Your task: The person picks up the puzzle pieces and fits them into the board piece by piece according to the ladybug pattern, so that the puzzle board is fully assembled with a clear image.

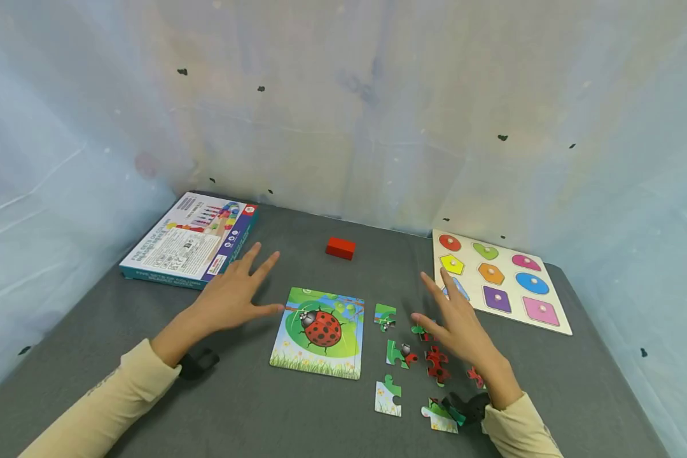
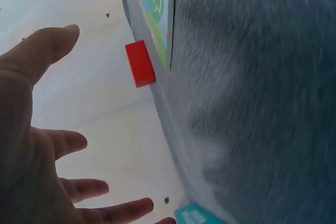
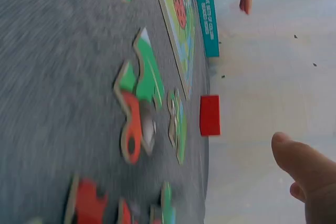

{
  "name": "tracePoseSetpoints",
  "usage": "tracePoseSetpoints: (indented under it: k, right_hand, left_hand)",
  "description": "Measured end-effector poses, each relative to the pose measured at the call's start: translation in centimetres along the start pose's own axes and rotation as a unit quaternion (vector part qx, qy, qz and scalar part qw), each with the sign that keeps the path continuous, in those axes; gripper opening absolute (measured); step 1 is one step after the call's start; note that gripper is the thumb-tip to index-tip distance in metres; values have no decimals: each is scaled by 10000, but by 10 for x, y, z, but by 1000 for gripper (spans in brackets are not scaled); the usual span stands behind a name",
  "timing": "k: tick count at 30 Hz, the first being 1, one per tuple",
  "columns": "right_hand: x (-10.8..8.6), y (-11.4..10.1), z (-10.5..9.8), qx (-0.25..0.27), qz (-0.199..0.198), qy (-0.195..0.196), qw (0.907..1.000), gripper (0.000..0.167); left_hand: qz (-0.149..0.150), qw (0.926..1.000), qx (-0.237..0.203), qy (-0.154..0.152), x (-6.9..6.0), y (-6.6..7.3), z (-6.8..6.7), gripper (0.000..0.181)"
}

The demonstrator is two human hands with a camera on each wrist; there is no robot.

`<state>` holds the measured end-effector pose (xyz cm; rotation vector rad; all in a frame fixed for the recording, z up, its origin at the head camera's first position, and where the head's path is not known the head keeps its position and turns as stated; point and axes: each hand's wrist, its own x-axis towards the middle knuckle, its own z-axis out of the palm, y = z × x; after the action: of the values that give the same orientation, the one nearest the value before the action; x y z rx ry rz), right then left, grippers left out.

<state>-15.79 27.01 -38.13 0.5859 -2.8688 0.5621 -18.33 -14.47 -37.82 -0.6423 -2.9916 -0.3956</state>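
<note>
Spread fingers mark my left hand (image 1: pixel 231 296), held above the table between the box and the ladybug board (image 1: pixel 322 331), its thumb near the board's upper left corner. My right hand (image 1: pixel 460 321), fingers also apart, hovers over the loose puzzle pieces, partly covering some. Neither hand holds anything. Right of the board lie several pieces, among them a white and green one (image 1: pixel 386 397), a red spotted one (image 1: pixel 437 364) and a green one with a ladybug's head (image 3: pixel 139 114). In the left wrist view the left hand (image 2: pixel 31 150) is seen from the palm side.
A red block (image 1: pixel 340 248) lies behind the ladybug board. At the back left is a flat game box (image 1: pixel 189 238); at the right, a shape board (image 1: pixel 500 280) with coloured knobbed pieces. Plastic sheeting surrounds the grey table (image 1: pixel 240 407) at the back and sides.
</note>
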Motion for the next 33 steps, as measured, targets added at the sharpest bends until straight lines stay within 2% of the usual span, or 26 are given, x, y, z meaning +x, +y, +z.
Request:
tracePoseSetpoints:
  k: [3, 8, 15, 18, 22, 33]
  right_hand:
    - [6, -6, 8, 62, -205, -112, 9997, 76]
    - [13, -13, 21, -1, -645, -241, 9976, 68]
    - [18, -19, 40, -106, -945, -439, 9945, 62]
    - [18, -19, 46, -58, -972, -483, 9941, 62]
    - [20, -20, 49, 1, -954, -538, 9940, 61]
    - [20, -18, 55, -89, -1171, -335, 9925, 53]
  left_hand:
    - [216, 9997, -106, -79, 1, 4, 7, 99]
    - [601, 9961, -418, -489, 0, 8, 20, 112]
    - [983, 9830, -889, -1266, -2, 12, 29, 124]
    - [1069, 9788, -958, -1462, -2, 12, 30, 125]
    - [1098, 9771, -943, -1558, -2, 11, 31, 125]
    - [1147, 9761, -1036, -1527, -1, 9, 34, 125]
